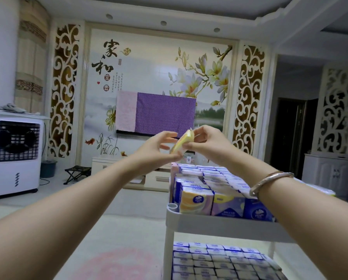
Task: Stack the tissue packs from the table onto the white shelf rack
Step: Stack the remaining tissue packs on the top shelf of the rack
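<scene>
Both arms reach forward above the far end of the white shelf rack [219, 223]. My right hand [206, 143] pinches a small yellow-and-white tissue pack [182, 143], held tilted in the air. My left hand [159, 148] meets the pack from the left, with its fingertips at the pack's lower edge and its fingers fairly straight. The rack's top tier holds several rows of blue, purple and orange tissue packs [209, 186] standing upright. The tier below is filled with more packs [219, 261]. The table is out of view.
A white air cooler [13, 154] stands at the left wall. A low white TV cabinet [108, 164] and a small folding stool [77, 172] sit ahead, under a cloth-covered TV [159, 114]. A pink round mat [118, 263] lies on the floor left of the rack.
</scene>
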Demonstrator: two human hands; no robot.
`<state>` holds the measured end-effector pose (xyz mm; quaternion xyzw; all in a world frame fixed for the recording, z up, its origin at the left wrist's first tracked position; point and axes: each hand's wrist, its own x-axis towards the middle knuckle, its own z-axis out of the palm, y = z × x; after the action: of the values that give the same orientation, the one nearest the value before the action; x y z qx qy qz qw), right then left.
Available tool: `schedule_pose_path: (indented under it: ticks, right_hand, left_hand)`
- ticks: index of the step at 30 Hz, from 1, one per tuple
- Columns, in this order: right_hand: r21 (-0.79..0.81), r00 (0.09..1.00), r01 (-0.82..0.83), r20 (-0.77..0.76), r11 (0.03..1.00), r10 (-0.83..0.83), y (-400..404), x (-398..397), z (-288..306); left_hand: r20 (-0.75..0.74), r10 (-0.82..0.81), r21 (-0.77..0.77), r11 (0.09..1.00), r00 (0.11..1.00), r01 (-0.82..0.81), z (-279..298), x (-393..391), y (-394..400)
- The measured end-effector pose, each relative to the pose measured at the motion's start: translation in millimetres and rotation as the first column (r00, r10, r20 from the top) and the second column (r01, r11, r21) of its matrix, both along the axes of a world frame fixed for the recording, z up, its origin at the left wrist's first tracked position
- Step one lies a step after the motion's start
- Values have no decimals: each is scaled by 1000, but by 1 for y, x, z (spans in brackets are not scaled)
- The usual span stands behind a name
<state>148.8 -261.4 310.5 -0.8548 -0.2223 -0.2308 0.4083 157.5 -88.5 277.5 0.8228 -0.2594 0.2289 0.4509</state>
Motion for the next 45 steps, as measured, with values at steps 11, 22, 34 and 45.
schedule_pose_path:
  ticks: [11, 22, 34, 45]
  right_hand:
    - [-245, 977, 82, -171, 966, -126, 17, -10, -11]
    - [-573, 897, 205, -215, 793, -387, 12, -11, -33]
    - [-631, 909, 166, -199, 758, -365, 14, -1, -35]
    - [-414, 983, 176, 33, 893, -178, 21, -43, -26]
  left_hand:
    - [-129, -22, -109, 994, 991, 7, -5, -36, 16]
    - [-348, -203, -236, 964, 915, 124, -26, -39, 3]
    - [-47, 147, 311, 942, 988, -125, -40, -18, -16]
    - [-265, 27, 58, 998, 964, -12, -39, -49, 23]
